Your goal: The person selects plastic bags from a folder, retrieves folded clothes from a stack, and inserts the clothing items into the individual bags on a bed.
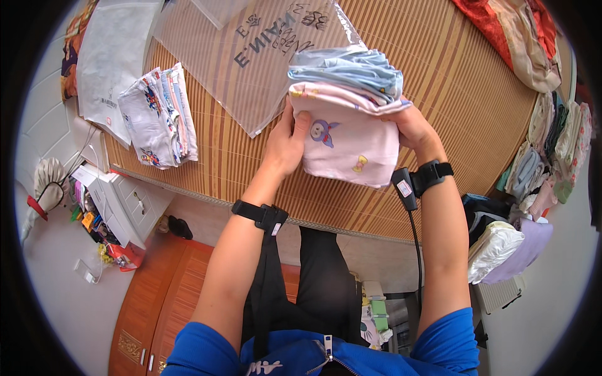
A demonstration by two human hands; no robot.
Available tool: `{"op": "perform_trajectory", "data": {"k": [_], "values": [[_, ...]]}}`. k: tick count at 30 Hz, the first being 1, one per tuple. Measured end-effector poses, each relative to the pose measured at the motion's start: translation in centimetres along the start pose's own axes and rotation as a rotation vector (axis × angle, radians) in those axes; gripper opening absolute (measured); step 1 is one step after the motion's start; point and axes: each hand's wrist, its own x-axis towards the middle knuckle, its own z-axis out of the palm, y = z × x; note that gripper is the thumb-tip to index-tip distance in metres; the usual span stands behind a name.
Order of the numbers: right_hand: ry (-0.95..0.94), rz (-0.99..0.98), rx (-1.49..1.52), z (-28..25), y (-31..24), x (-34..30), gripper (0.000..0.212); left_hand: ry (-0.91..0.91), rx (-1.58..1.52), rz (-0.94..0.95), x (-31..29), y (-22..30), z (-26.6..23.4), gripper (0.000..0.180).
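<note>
Between my two hands is a stack of folded clothes, held above the near edge of a bamboo mat. Its front piece is a pale pink folded garment [351,147] with a purple cartoon figure and a small yellow bow. Behind that lie several light blue folded garments [345,66]. My left hand [285,143] grips the stack's left side, its thumb on the pink cloth. On the other side my right hand [419,128] holds the right edge; its fingers are partly hidden by the cloth. Each wrist wears a black strap.
The bamboo mat [219,163] covers the surface before me. A clear plastic bag [251,94] lies behind the stack, and a white bag [110,69] at the far left. Folded white printed clothes [153,119] sit left. Heaped clothes [533,169] and a red-and-cream cloth [520,44] are at the right.
</note>
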Motion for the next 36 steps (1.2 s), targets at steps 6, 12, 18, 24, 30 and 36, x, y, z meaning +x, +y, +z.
{"op": "perform_trajectory", "data": {"k": [6,12,18,24,30,36], "values": [[0.150,-0.012,0.172,0.1,1.9,1.6,0.034,0.084,0.316,-0.108,0.0,1.5,-1.1,0.083],[0.136,-0.006,0.134,0.3,1.3,1.3,0.037,0.495,0.602,0.288,-0.6,3.4,-1.2,0.030],[0.122,-0.020,0.143,0.7,1.3,1.5,0.036,0.530,0.767,0.661,5.8,4.5,-3.7,0.025],[0.140,-0.050,0.044,0.9,0.6,1.2,0.035,0.464,0.659,0.579,8.2,9.8,-4.8,0.015],[0.090,-0.028,0.163,2.1,0.3,0.7,0.042,0.449,0.767,0.952,6.5,10.6,-4.6,0.014],[0.063,-0.014,0.374,1.9,1.0,-0.1,0.048,0.339,0.861,1.012,3.6,6.9,-5.1,0.014]]}}
